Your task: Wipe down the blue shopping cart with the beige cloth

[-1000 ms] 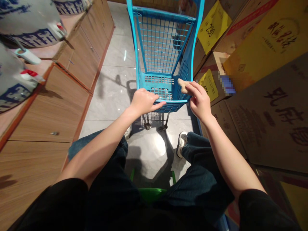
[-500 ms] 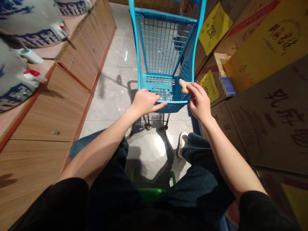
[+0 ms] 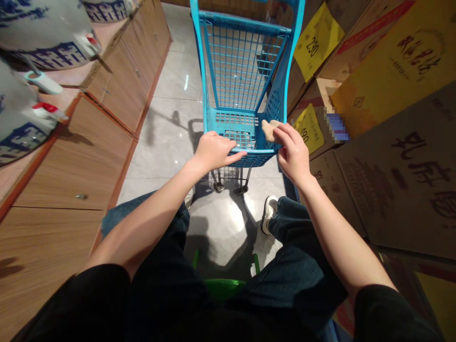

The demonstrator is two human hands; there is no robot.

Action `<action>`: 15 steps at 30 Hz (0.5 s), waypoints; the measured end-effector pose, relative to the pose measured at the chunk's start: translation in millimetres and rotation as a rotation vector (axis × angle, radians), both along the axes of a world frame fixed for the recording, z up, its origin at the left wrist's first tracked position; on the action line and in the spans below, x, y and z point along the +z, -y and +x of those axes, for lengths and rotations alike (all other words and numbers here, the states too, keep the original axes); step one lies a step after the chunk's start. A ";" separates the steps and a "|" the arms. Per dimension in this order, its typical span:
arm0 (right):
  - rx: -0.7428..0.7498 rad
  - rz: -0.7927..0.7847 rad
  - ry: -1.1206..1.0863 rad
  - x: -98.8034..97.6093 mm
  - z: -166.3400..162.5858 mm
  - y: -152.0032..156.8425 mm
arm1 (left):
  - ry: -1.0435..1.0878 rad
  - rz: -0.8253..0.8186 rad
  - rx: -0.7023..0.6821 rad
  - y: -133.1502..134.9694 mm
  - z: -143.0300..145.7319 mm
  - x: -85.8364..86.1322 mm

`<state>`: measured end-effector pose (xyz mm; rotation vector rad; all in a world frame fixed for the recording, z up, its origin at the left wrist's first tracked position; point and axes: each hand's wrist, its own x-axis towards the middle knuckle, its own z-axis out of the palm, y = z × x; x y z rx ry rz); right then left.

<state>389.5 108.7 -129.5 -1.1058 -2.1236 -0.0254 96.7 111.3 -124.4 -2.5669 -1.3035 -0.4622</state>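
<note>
A blue plastic shopping cart point(image 3: 233, 116) with grid walls stands in front of me. My left hand point(image 3: 215, 151) is closed over its near rim, the thumb lying along the outside and the fingers partly hidden inside. At the cart's near right corner, my right hand point(image 3: 295, 153) pinches a small beige cloth point(image 3: 269, 130). Part of this cloth is covered by the fingers, and it rests at or just over the inner side of the right wall; whether it presses on the plastic I cannot tell.
Wooden cabinets point(image 3: 67, 156) line the left, with large white-and-blue jars point(image 3: 53, 28) on top. Stacked cardboard boxes point(image 3: 402, 156) with yellow price signs point(image 3: 318, 42) rise close on the right. Below me are a tiled floor point(image 3: 171, 142) and a green seat edge point(image 3: 224, 287).
My right hand has shifted slightly left with the cloth, whose shape has changed a little. The left hand and the cart stay in place.
</note>
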 end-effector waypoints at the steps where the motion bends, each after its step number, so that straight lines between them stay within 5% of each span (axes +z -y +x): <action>1: 0.025 0.010 0.011 -0.4 -4.4 3.5 | 0.002 0.003 0.001 -0.1 -0.2 -0.3; 5: 0.128 0.019 0.055 3.4 -7.2 7.3 | 0.031 0.007 -0.006 -0.4 -1.7 -1.2; 12: -0.066 -0.027 -0.024 -1.4 8.8 -6.5 | 0.044 -0.010 -0.009 -0.5 -0.8 -2.4; 15: -0.023 0.015 0.013 -3.6 -2.5 2.1 | 0.030 -0.010 -0.002 -0.6 -0.6 -2.4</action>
